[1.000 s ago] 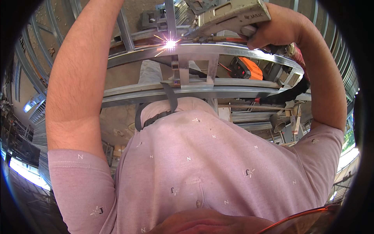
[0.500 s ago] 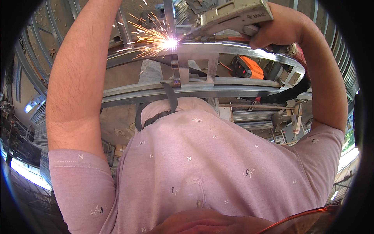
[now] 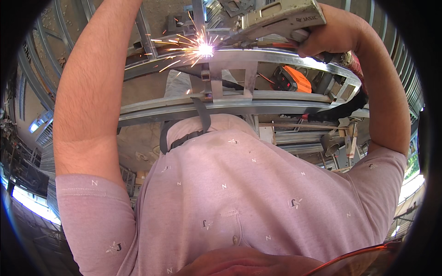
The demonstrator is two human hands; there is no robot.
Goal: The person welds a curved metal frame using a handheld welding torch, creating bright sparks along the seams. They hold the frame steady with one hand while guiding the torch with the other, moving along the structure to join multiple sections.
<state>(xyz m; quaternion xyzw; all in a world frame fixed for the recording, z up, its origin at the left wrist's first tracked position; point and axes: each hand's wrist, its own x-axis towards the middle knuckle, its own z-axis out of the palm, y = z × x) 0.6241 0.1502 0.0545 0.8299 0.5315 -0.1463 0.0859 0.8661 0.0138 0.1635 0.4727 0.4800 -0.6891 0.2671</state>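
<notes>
Welding torch (image 3: 281,20), a boxy grey tool, sits clasped in the right hand (image 3: 331,34) at upper right, its long axis pointing left to the sparking tip on the curved galvanised steel rail (image 3: 276,57) (smooth, ribbon-like). Left hand is out of view; only its forearm shows.

Grey welding torch (image 3: 276,20) lies level, tip sparking on upper galv. steel rail (image 3: 276,57).
</notes>
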